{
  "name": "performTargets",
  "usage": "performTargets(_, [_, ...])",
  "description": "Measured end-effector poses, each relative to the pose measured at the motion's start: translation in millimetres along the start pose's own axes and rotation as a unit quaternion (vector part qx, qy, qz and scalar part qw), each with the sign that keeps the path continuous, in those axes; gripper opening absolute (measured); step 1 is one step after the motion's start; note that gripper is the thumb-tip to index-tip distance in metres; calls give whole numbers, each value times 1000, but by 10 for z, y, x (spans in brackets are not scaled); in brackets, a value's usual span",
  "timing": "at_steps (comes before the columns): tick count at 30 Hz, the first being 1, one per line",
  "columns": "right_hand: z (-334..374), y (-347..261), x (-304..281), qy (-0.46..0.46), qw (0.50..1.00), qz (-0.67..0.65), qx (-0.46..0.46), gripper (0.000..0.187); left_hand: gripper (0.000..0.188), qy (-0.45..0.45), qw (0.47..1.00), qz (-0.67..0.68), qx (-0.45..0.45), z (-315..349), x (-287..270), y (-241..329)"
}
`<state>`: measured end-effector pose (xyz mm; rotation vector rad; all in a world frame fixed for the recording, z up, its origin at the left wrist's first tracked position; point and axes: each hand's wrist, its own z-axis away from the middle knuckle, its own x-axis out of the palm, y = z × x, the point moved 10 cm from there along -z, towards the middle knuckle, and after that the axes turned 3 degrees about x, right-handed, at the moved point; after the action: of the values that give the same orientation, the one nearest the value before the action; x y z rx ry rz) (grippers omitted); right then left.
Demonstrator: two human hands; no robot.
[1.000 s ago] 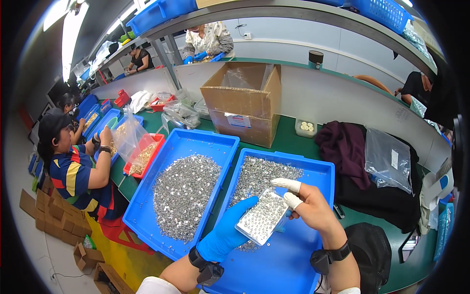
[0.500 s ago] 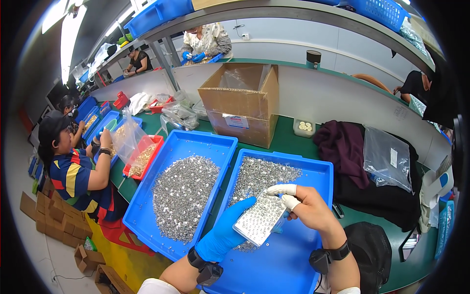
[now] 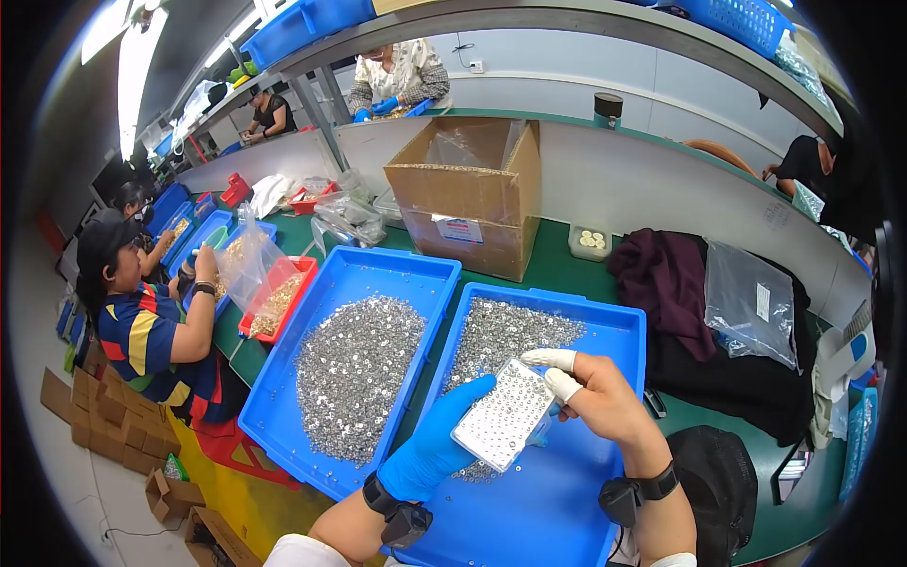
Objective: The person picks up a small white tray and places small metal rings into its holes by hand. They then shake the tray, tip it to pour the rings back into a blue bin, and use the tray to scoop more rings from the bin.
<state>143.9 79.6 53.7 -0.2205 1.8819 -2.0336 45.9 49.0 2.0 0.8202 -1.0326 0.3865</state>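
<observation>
My left hand [image 3: 430, 449], in a blue glove, holds a white plate [image 3: 504, 416] dotted with rows of small metal pieces. The plate is tilted, and blue fingertips show past its right edge. My right hand [image 3: 595, 392] is at the plate's upper right corner, with white covers on thumb and forefinger. Those two fingers are apart, with nothing visible between them; the others curl partly out of sight. Beneath both hands lies a blue tray [image 3: 567, 501] with a heap of small silver ring-like pieces [image 3: 505, 331] in its far part.
A second blue tray [image 3: 283, 454] with a larger heap stands to the left. Beyond are a cardboard box [image 3: 463, 208] and a small tub [image 3: 590, 243]. Dark clothing [image 3: 661, 283] and a clear bag [image 3: 751, 302] lie right. A co-worker [image 3: 151, 321] sits left beside a red tray [image 3: 283, 298].
My right thumb and forefinger have shifted slightly right, uncovering more of the plate's upper corner. My left hand keeps its hold. The co-worker across the bench has moved their gloved hands.
</observation>
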Motion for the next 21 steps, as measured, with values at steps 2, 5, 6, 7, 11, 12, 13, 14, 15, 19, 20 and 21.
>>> performTargets(2, [-3,-11,3,-1,1000,2,0,29,46,22,1000,-12,9,-4,-52,18])
performTargets(5, [1,-58,19,-3,1000,-2,-1,29,45,27,1000,-5,13,-9,-77,27])
performTargets(6, [1,-50,15,-3,1000,-2,-1,29,45,29,999,-1,14,-12,-86,24])
performTargets(7, [0,-42,10,-3,1000,-5,-1,29,45,29,999,-1,14,-13,-77,21])
performTargets(11, [2,-30,7,-3,1000,-14,-2,29,45,43,998,-46,23,-4,-60,49])
performTargets(12, [3,-36,10,-3,1000,-15,-1,29,44,36,999,-31,19,-8,-64,43])
performTargets(13, [3,-39,13,-3,1000,-16,0,28,44,29,999,-15,16,-12,-69,37])
performTargets(14, [1,-43,18,-3,1000,-17,-1,28,44,22,1000,0,12,-10,-61,33])
performTargets(15, [-2,-46,22,-4,1000,-16,-1,28,44,22,1000,0,13,0,-59,43])
performTargets(19, [-8,-18,19,-2,1000,-19,3,28,43,-90,996,8,1,36,187,45])
performTargets(20, [-10,-10,18,-3,1000,-24,5,28,42,-38,999,-22,17,27,118,65])
performTargets(21, [-11,-3,18,-3,1000,-28,8,28,42,14,998,-52,33,34,51,91])
